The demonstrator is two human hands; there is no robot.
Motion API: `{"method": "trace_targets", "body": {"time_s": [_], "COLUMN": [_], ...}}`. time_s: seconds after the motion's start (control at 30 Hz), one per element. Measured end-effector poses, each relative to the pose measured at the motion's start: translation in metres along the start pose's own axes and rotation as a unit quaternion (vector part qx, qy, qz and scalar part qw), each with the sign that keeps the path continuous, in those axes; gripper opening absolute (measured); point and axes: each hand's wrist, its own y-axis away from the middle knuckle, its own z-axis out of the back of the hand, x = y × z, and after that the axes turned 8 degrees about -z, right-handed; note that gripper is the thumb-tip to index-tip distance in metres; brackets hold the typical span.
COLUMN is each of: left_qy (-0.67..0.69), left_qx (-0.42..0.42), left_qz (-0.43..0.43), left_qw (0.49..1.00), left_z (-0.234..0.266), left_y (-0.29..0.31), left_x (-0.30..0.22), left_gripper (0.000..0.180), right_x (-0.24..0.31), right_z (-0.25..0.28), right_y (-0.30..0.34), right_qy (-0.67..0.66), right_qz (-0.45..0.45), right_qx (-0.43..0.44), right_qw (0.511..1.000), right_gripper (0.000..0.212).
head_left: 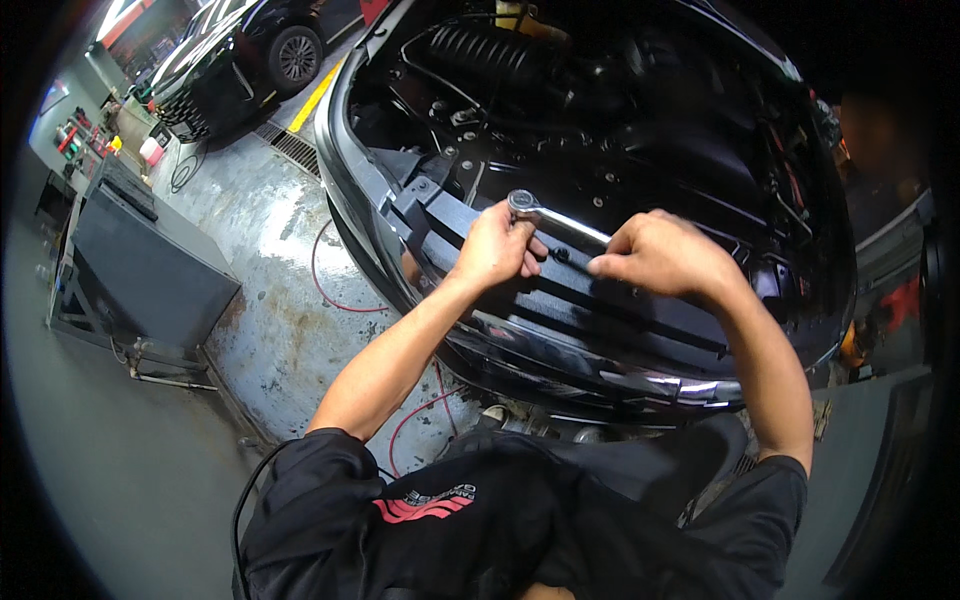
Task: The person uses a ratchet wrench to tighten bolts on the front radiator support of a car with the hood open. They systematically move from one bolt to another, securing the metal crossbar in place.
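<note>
A chrome ratchet wrench (574, 225) lies across the front of the open engine bay, its round head toward the left. My right hand (675, 256) is wrapped around the handle end. Just below the head, my left hand (494, 248) has its fingers curled in; they hold the ratchet at its head, and whatever sits under the head is hidden by them. Both hands are over the dark ribbed panel (455, 217) along the car's front edge. A small black fastener (561, 254) shows on the panel between my hands.
The black engine cover (490, 50) and hoses fill the bay beyond my hands. A grey cabinet (150, 255) stands on the left. A red hose (318, 268) runs over the worn floor beside the bumper. Another dark car (225, 75) is parked at the far left.
</note>
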Motion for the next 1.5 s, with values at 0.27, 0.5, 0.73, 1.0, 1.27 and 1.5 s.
{"method": "trace_targets", "body": {"time_s": [0.27, 0.5, 0.73, 1.0, 1.27, 1.5], "left_qy": [-0.023, -0.031, 0.043, -0.008, -0.023, -0.011], "left_qx": [0.039, 0.067, -0.026, 0.045, 0.093, 0.101], "left_qz": [0.022, 0.018, -0.001, 0.04, 0.068, 0.064], "left_qw": [0.999, 0.997, 0.999, 0.998, 0.993, 0.993], "left_z": [0.004, 0.006, -0.009, 0.003, 0.013, 0.009], "left_y": [-0.004, -0.004, 0.001, -0.01, -0.016, -0.007], "left_x": [-0.01, -0.011, -0.005, -0.004, -0.011, -0.024], "left_gripper": [0.02, 0.018, 0.029, 0.016, 0.021, 0.013], "right_x": [-0.01, -0.046, 0.033, -0.019, -0.009, -0.041], "right_z": [0.034, 0.002, -0.072, -0.004, 0.026, -0.001], "right_y": [-0.128, -0.035, 0.029, -0.015, -0.127, -0.031], "right_qy": [0.15, 0.041, -0.231, -0.022, 0.189, 0.065], "right_qz": [0.138, 0.085, 0.19, 0.064, 0.107, 0.071], "right_qx": [-0.159, 0.021, 0.048, 0.087, -0.148, -0.009], "right_qw": [0.966, 0.995, 0.953, 0.994, 0.965, 0.995], "right_gripper": [0.031, 0.037, 0.048, 0.042, 0.041, 0.031]}}
